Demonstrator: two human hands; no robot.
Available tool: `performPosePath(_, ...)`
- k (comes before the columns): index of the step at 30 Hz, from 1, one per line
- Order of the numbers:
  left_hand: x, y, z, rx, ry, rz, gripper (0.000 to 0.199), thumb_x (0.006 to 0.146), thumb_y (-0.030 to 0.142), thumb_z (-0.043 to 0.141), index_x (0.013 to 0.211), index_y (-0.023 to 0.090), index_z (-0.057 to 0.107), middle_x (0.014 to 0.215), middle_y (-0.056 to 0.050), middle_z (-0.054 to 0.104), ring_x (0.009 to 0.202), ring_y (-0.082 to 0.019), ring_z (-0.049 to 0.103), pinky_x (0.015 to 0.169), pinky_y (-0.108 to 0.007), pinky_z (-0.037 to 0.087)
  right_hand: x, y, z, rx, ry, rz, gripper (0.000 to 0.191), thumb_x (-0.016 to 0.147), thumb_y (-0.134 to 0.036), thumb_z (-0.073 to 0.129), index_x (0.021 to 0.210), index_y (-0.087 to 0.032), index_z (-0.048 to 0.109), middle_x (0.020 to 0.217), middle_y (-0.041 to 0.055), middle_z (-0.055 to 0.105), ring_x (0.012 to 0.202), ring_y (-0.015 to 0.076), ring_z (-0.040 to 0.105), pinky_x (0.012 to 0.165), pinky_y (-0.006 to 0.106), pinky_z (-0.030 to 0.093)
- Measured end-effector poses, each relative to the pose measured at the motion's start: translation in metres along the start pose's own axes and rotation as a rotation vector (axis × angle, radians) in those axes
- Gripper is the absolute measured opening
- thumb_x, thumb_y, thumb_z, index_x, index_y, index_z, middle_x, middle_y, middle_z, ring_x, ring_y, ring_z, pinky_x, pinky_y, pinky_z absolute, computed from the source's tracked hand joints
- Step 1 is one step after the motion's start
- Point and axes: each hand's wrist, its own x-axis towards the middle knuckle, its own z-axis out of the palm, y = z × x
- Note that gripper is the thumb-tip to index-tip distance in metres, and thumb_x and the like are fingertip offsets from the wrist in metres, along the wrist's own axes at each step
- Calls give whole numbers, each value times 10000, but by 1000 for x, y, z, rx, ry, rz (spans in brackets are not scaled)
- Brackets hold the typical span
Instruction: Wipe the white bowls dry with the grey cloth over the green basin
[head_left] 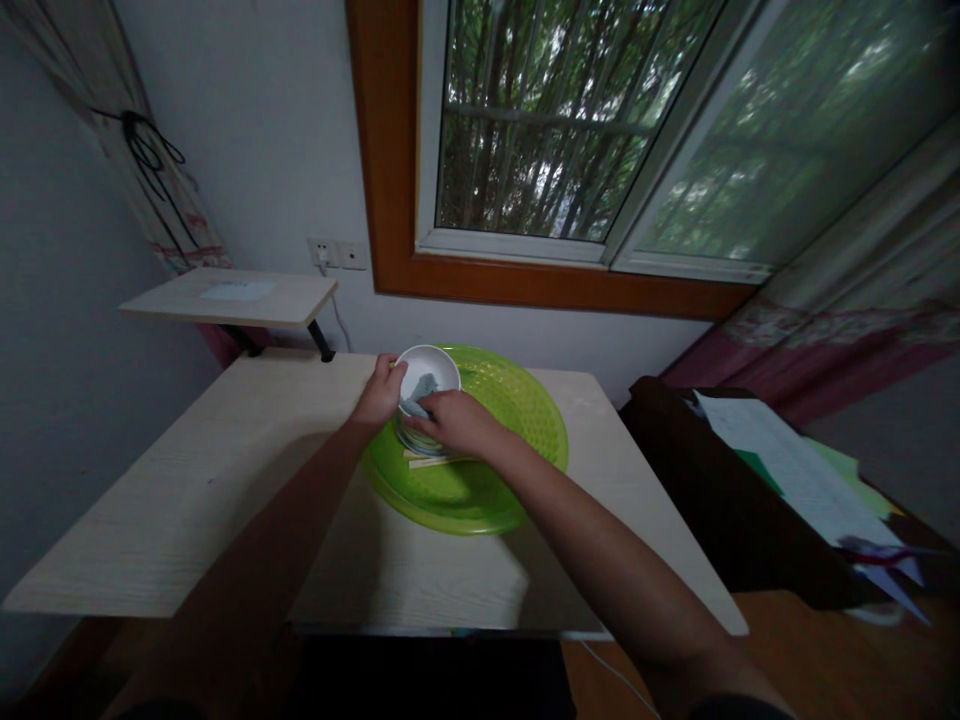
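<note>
A white bowl (444, 366) is tilted above the left part of a round green tray (525, 415). My left hand (382, 388) grips the bowl's left rim. Pressed inside the bowl is a grey-blue cloth (424, 386), which my right hand (452, 418) holds from the lower right. Stacked dishes (414, 438) show partly under the bowl, and pale chopsticks (431, 462) lie on the tray just in front of them.
The tray rests on a pale wooden table (255, 430). A small raised shelf (277, 297) stands at its back left. Beyond the right edge, papers (795, 465) lie on a dark brown surface (690, 500). A window is behind the table.
</note>
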Motion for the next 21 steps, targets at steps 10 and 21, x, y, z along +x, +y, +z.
performPosePath(10,-1,4,2,-206,20,-45,166,921,378,585,1005,235,584,840,-3,600,815,-192,563,763,-283,412,1,0,8,69,172,-169,333,1087,-354,420,1107,-150,683,1113,109,766,1039,193,698,1069,327,411)
performPosePath(21,-2,2,2,-196,4,-24,224,896,407,608,1030,229,596,868,-5,615,812,-184,562,730,-271,414,-4,12,2,-147,192,-77,326,1032,-366,505,940,-162,742,944,106,777,927,209,705,1148,414,336)
